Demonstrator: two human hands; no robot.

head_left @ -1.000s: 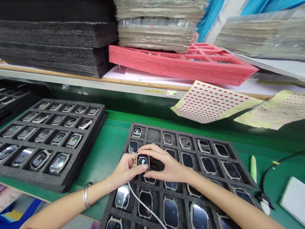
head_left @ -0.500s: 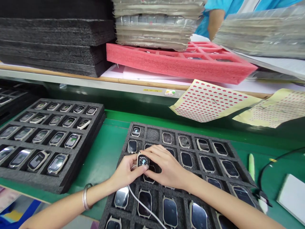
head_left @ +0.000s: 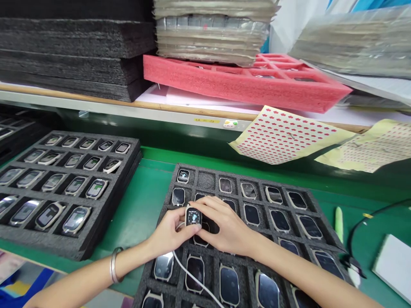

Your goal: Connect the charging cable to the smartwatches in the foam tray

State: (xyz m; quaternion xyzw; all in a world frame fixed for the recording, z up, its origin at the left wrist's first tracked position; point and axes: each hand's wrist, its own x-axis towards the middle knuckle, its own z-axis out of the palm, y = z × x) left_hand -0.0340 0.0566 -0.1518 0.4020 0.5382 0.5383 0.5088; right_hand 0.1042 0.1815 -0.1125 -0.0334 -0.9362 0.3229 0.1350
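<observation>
Cable (head_left: 192, 275), probably charging, beneath left hand (head_left: 170, 235)

The smartwatch (head_left: 193, 217) has a lit screen with tiny white words at the top, but they are too small to read. A yellow label (head_left: 206, 120) on the shelf edge (head_left: 128, 109) has small dark marks, too blurry to read. No words here can be read.

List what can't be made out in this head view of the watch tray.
Head view:
- Watch screen text: too small to read.
- Watches beneath the right hand: hidden by it.
- White cable's upper end: hidden by the left hand.
- Tray's nearest row: cut off by the bottom edge.
</observation>
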